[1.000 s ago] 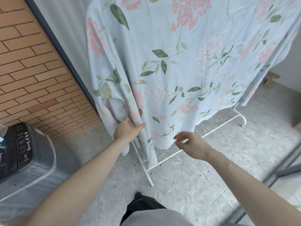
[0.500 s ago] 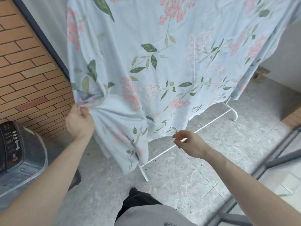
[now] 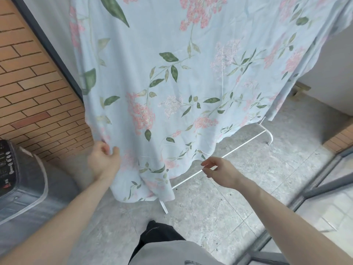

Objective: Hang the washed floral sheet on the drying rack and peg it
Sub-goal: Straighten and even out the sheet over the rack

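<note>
Since half a second ago the left hand (image 3: 104, 162) has let the bunched left edge of the pale blue cotton sheet printed with pink blossoms and green leaves (image 3: 172, 88) fall out of its gather, and the cloth now hangs flatter and spread wider down its left side. From the head view, that hand sits at the sheet's lower left edge with thumb and fingers (image 3: 115, 151) loosely apart; the cloth brushes the fingertips, but whether they actually pinch it cannot be told. The right hand (image 3: 221, 172) hovers just below the sheet's scalloped bottom hem, its fingers slightly curled and apart, holding nothing, close to the low crossbar of the white metal drying rack (image 3: 238, 148). The sheet is draped over the rack from above the picture's top edge, covers most of the far middle and hangs nearly to the grey marbled floor tiles (image 3: 219, 217), where the rack's near white foot pokes out beneath the lowest corner. At the left stands an orange brick wall (image 3: 28, 88), and at the near left a grey top-loading washing machine with a black control panel (image 3: 21, 188). Dark trousers and a grey garment show at the near bottom edge.
</note>
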`<state>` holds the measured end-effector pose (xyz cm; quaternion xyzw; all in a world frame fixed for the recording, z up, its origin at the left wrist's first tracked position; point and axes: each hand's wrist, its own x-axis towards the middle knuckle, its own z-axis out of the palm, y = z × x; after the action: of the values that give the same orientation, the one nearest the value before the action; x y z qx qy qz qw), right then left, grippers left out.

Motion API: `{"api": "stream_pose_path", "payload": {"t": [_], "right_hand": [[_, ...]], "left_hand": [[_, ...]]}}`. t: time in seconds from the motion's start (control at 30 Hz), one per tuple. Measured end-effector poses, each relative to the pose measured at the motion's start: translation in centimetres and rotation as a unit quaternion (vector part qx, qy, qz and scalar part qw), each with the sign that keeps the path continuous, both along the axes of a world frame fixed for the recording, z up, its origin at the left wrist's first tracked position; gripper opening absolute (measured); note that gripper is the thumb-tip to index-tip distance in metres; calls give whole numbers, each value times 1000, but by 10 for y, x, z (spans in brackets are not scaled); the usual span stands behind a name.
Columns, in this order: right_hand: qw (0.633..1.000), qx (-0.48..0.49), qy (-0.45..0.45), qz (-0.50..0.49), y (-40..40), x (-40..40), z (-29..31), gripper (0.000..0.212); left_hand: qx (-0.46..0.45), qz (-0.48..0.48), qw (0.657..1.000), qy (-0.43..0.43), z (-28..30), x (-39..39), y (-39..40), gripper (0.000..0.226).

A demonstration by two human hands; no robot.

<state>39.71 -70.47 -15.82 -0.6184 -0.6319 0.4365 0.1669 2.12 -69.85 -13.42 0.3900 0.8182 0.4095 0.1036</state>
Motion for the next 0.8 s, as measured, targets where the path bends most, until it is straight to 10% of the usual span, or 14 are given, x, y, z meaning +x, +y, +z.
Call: {"api": "stream_pose_path", "payload": {"t": [0.3,0.57,0.8], "right_hand": [[1000,-3,-15,-18,10,25,-4,9],[999,20,-10,-43,12,52,0,11],[999,23,-17,-36,12,49,3,16]], "left_hand": [[-106,-239,960,-104,14,106,72,36],[-146,-214,966,-29,22,123,103,83],[-149,-205,962,-98,16,110,96,63]]}}
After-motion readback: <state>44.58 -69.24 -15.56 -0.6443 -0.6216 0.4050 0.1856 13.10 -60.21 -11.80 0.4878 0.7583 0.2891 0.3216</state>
